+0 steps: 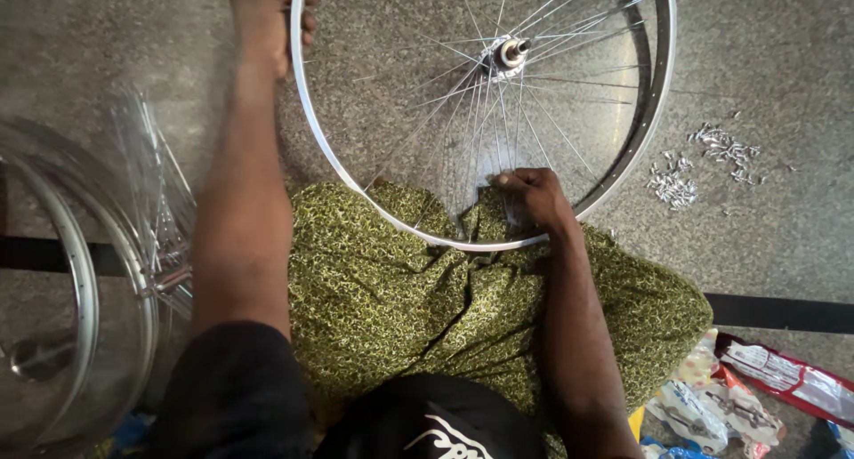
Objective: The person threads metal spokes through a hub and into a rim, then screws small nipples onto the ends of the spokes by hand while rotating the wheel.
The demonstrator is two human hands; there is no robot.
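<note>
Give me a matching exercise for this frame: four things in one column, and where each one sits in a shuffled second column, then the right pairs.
Things:
1. left hand
2. right hand
3. hub
4. loose small metal parts

Places:
A. on the floor, right of the wheel
B. gripping the rim at its upper left
C. centre of the wheel, where the spokes meet
D. inside the rim's near edge, at the spokes, over the green patterned cloth

Pairs: 1-B, 2-D, 3-C, 4-A
</note>
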